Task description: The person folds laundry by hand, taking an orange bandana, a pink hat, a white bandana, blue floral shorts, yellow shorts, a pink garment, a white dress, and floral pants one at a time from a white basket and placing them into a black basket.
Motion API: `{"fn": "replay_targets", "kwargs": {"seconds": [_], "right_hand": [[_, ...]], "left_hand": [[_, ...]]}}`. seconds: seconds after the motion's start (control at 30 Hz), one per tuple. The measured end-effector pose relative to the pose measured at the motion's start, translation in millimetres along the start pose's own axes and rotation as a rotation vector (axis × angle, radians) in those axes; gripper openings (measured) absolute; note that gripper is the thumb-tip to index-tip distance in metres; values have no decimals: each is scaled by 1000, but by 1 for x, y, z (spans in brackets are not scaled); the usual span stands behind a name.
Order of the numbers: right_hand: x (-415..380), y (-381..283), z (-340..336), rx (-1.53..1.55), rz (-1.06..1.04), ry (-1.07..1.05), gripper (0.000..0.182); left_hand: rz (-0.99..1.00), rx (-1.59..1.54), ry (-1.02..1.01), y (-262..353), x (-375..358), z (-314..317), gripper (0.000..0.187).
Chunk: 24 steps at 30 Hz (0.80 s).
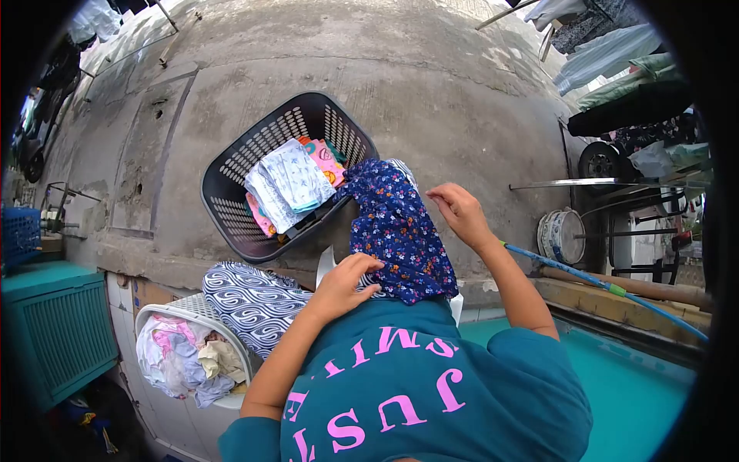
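A navy cloth with small flowers (400, 231) lies over my right leg, its far end reaching the rim of the dark laundry basket (223, 196). My left hand (346, 286) rests at the near left edge of this cloth, thumb and fingers apart, with nothing gripped. Raised to the right of the cloth, my right hand (459, 212) has loosely bent fingers and nothing visible in them. Inside the basket sit folded clothes: a white and blue patterned one (289, 181) on top, a pink printed one (327, 160) beside it.
Left of my patterned trouser leg (254, 304), a light basket (181, 304) holds crumpled clothes (185, 358). A teal slatted cabinet (65, 331) stands farther left. To the right are a blue pole (570, 271), a round tin (560, 235), a wheel (600, 163) and hanging laundry (616, 58).
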State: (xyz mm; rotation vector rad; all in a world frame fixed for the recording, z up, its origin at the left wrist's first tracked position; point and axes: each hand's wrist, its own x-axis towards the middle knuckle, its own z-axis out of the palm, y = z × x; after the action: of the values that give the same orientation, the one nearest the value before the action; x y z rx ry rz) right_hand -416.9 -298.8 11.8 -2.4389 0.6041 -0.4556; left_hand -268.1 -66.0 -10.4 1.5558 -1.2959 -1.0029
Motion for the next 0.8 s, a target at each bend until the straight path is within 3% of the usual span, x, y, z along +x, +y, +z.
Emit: {"fn": "replay_targets", "kwargs": {"seconds": [0.07, 0.2, 0.37, 0.47, 0.57, 0.6, 0.67, 0.73, 0.8], "right_hand": [[-41, -6, -17, -62, -103, 14, 18], [-114, -26, -24, -22, -254, -273, 32], [-134, -21, 15, 40, -25, -100, 32], [-87, -22, 9, 274, 55, -55, 27], [-12, -33, -11, 435, 31, 79, 29], [12, -43, -23, 526, 130, 31, 31], [64, -63, -40, 631, -53, -52, 29], [110, -85, -52, 653, -233, -91, 26], [148, -110, -62, 312, -474, -299, 21]], "left_hand": [[186, 221, -86, -4, 5, 11, 41], [330, 366, -93, 6, 13, 27, 48], [478, 409, -126, 15, 33, 46, 41], [337, 151, -58, 17, 44, 37, 20], [129, 3, 224, 49, 55, -24, 22], [173, 50, 292, 59, 57, -48, 22], [361, 360, 324, 75, 61, -99, 30], [256, 629, 333, 105, 52, -136, 36], [150, 803, 403, 122, 45, -164, 37]]}}
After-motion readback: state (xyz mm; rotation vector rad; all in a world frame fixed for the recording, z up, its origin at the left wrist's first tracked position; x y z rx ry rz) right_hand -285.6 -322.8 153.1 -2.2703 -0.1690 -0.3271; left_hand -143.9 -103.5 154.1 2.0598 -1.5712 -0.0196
